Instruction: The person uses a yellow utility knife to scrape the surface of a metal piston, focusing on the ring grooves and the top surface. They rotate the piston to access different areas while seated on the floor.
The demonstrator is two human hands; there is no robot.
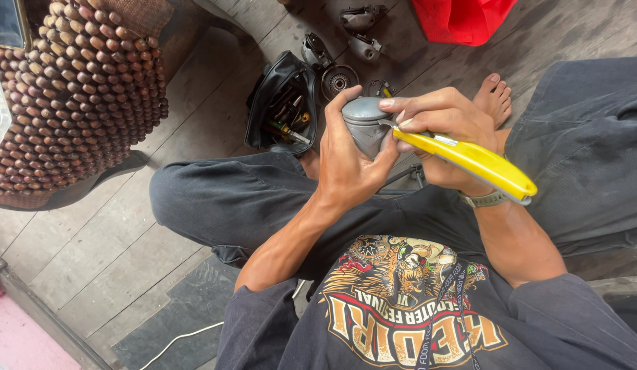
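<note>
Piston [365,123] sat gripped in left hand [346,161], held above the lap, fingers wrapped round the skirt, thumb across the crown edge. Right hand [438,133] closed round yellow knife [479,161], blade tip touching the piston's upper side, fingertips pinched near the blade. Looked like stiff, fairly light cast metal, smooth and perhaps oily, so best taken round the skirt rather than the crown. Beyond the piston lay black tool bag [280,103] and engine parts [335,75] on floor planks [126,233]; beaded seat [78,96] well left of it.
</note>
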